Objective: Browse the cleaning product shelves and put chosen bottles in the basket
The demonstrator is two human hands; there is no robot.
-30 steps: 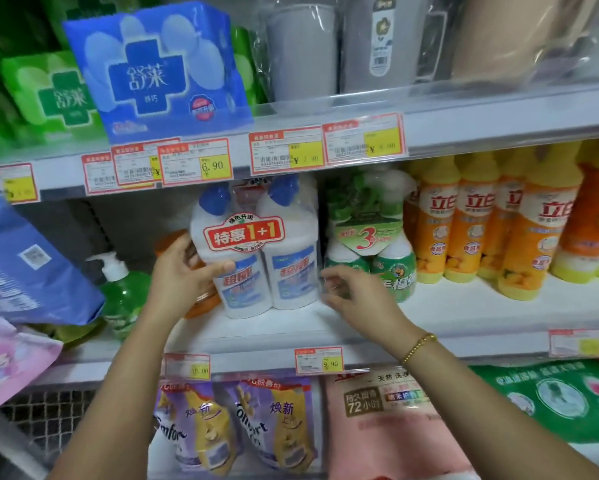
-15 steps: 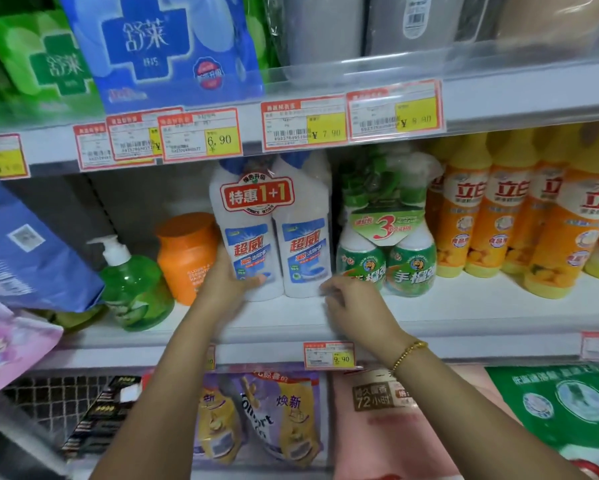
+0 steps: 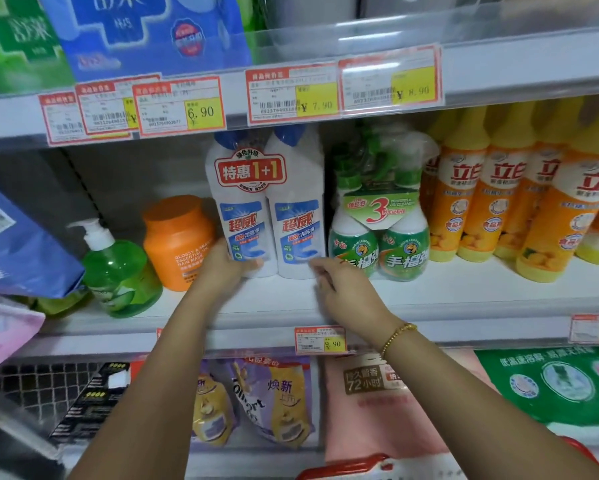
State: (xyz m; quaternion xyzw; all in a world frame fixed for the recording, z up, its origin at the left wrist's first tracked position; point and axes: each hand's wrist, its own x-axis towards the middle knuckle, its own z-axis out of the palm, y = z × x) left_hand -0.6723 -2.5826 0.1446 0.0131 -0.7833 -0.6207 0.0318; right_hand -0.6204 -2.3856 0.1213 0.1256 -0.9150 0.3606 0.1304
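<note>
A twin pack of white cleaner bottles (image 3: 267, 209) with blue caps and a red "1+1" label stands upright on the middle shelf (image 3: 464, 299). My left hand (image 3: 227, 268) grips its lower left side, thumb across the front of the left bottle. Just right of the pack's base is my right hand (image 3: 343, 289), with loosely bent fingers and a gold bracelet on the wrist. Its fingertips reach the base and hold nothing. A red basket rim (image 3: 346, 467) shows at the bottom edge.
A green spray bottle pack (image 3: 377, 237) stands right of the twin pack, then a row of yellow-orange bottles (image 3: 499, 202). To the left are an orange jar (image 3: 177, 240) and a green pump bottle (image 3: 118, 271). Refill pouches (image 3: 274, 400) fill the shelf below.
The twin pack has shifted right and back, uncovering the orange jar. My left hand slid down to the pack's base. The right hand stays beside it, and the view has come closer.
</note>
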